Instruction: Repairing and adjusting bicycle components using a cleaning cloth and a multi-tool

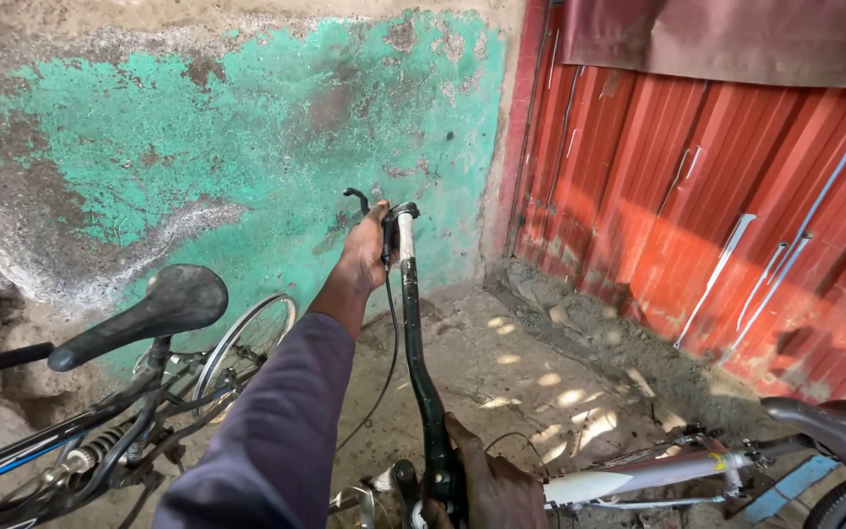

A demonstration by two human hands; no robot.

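Note:
My left hand (364,253), on a purple-sleeved arm, grips the far end of a black bicycle handlebar (417,362), which rises upright in front of me. A brake lever (355,199) and a bare metal bar end (405,235) stick out beside that hand, and a thin cable (390,343) hangs down from there. At the bottom edge my right hand (490,487) is closed around the bar's lower end by the stem. The bicycle's silver-white frame tube (629,477) runs right toward its black saddle (839,428).
A second bicycle leans at the left with a black saddle (149,309) and a wheel (245,341) against the peeling green wall (247,127). A red corrugated metal door (697,196) stands at the right. The dirt floor (531,372) is sun-dappled.

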